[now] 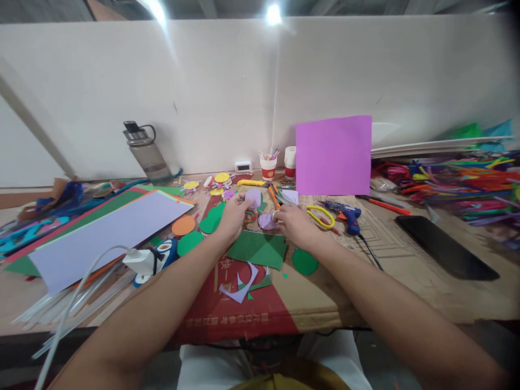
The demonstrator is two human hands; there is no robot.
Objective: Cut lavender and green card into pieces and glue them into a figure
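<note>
My left hand (232, 218) pinches a small lilac paper piece (254, 196) between thumb and fingers. To its right, the fingertips of my right hand (293, 221) are closed on the edge of a lilac paper disc (266, 221) low over the table. Just below both hands lies a green paper sheet (260, 248). Green paper circles (190, 244) and an orange paper circle (183, 225) lie left of my left forearm. Yellow-handled scissors (320, 216) rest beyond my right hand, partly covered by it. Lilac offcuts (244, 284) lie nearer to me.
A blue glue gun (350, 219) and a black phone (447, 246) lie on the right, before bundled pipe cleaners (459, 184). A purple sheet (333, 157) stands upright behind. Stacked paper (109, 238), a white plug (140, 261) and a water bottle (148, 157) are on the left.
</note>
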